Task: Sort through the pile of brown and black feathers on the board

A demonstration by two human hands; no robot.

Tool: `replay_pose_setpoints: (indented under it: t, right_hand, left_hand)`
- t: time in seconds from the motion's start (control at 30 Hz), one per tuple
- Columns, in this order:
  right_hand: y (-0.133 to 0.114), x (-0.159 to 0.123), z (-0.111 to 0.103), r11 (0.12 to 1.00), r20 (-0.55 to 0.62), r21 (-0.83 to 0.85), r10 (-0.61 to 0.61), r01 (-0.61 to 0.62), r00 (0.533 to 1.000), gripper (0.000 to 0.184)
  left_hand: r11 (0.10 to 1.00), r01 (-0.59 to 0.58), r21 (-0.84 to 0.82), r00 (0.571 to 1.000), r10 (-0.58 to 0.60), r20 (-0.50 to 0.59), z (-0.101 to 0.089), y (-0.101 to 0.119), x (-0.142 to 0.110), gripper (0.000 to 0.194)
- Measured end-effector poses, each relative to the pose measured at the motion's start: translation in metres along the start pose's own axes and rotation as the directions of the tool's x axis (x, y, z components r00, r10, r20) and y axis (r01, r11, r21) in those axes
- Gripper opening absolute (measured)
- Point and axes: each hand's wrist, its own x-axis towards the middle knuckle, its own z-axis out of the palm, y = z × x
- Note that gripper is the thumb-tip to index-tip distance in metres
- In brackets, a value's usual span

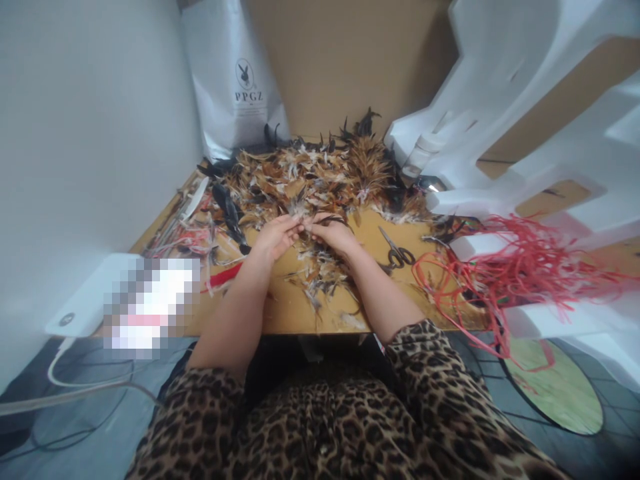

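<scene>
Both hands meet over the middle of the table, just in front of a big heap of brown, white and black feathers (290, 177). My left hand (279, 235) is closed, its fingertips pinching a small pale feather. Close beside it, my right hand (333, 233) is closed too, with a dark feather (327, 219) sticking out along its fingers. Their fingertips nearly touch, and what lies exactly between them is hard to see. Below the hands is a smaller scatter of loose feathers (323, 273). Black-handled scissors (397, 253) lie to the right of my right hand.
A silver bag (240, 87) stands at the back left. Red ribbon strips (530, 267) tangle over white foam pieces (550, 320) at right. A white bottle (423, 153) is behind the scissors. At left are a white power bank (85, 307) and a blurred-out bright screen (155, 303).
</scene>
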Motion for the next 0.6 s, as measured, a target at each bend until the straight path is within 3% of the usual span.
replay_pose_setpoints:
  t: [0.17, 0.6]
  right_hand:
    - [-0.0016, -0.0024, -0.0002, 0.996, 0.041, -0.071, -0.05, 0.052, 0.998, 0.026]
    - [0.0049, 0.0025, -0.0027, 0.994, 0.085, 0.105, -0.012, 0.004, 0.996, 0.023]
  left_hand:
    - [0.999, -0.039, -0.009, 0.998, 0.04, 0.041, -0.0026, 0.0021, 0.0017, 0.009]
    - [0.966, -0.177, 0.19, 0.984, 0.178, 0.016, 0.0013, 0.0042, -0.0046, 0.021]
